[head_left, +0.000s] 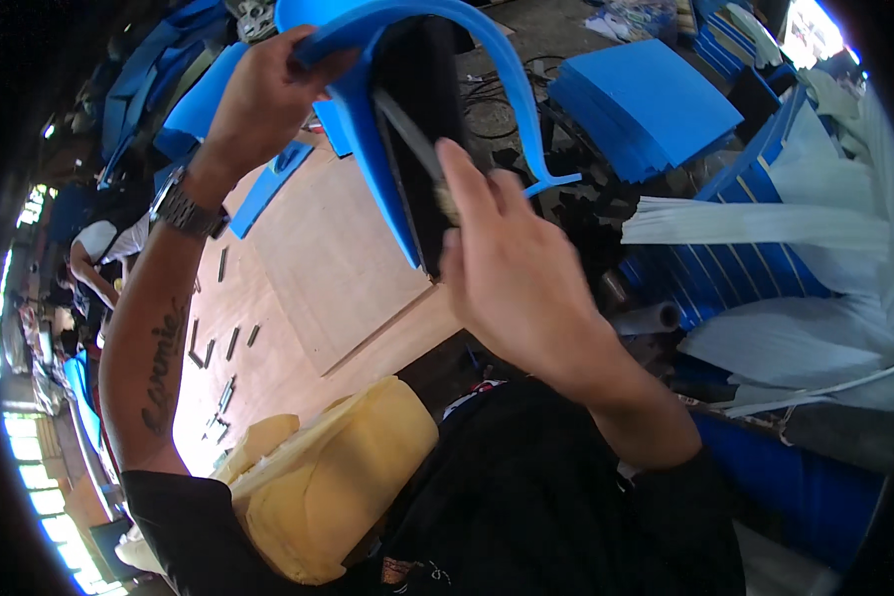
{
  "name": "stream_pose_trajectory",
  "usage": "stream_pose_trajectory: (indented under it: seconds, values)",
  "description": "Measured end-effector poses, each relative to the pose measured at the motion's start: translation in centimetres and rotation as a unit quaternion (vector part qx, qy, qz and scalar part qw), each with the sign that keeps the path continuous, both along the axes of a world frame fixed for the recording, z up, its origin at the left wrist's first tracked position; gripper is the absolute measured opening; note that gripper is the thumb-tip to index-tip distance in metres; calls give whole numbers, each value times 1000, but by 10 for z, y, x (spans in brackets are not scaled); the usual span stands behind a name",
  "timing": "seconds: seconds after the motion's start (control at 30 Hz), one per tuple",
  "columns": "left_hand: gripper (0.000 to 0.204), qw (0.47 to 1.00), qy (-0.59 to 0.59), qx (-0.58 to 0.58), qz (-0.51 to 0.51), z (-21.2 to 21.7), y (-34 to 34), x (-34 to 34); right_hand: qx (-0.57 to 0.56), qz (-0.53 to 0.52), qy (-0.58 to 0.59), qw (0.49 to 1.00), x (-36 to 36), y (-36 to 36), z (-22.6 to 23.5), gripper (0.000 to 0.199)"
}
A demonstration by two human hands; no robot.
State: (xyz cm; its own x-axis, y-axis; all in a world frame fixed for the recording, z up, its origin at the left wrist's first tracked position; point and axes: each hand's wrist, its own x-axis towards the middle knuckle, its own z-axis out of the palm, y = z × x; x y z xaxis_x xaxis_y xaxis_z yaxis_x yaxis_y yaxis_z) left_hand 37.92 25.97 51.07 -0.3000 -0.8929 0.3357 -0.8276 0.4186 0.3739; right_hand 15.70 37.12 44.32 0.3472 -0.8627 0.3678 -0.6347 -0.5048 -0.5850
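Our left hand (263, 94) grips the top edge of a curved blue foam piece (368, 119), held up between both hands. Just right of it, our right hand (512, 268) pinches a brush (422, 149), bristles against the piece's black inner panel (422, 89). Right of that hand lies a blue sheet stack (646, 104); below the left forearm, yellow foam (338, 487).

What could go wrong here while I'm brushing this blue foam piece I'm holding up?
The left hand grips the blue foam piece only at its top edge, so it may flex or slip under the brush. The right hand works close to the black inner face, so whatever is brushed on could smear onto the fingers. The piece's thin curved strip hangs free and might snag or tear.
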Motion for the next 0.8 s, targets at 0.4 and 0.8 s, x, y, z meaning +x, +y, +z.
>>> stream_pose_trajectory:
  seconds: [0.4,0.8]
  values:
    - [33,994,94,-23,-57,-16,-13,8,260,25,-281,924,47,-54,-29,32]
    - [31,998,60,-7,-34,-9,4,5,100,7,-295,950,70,-25,-126,15]
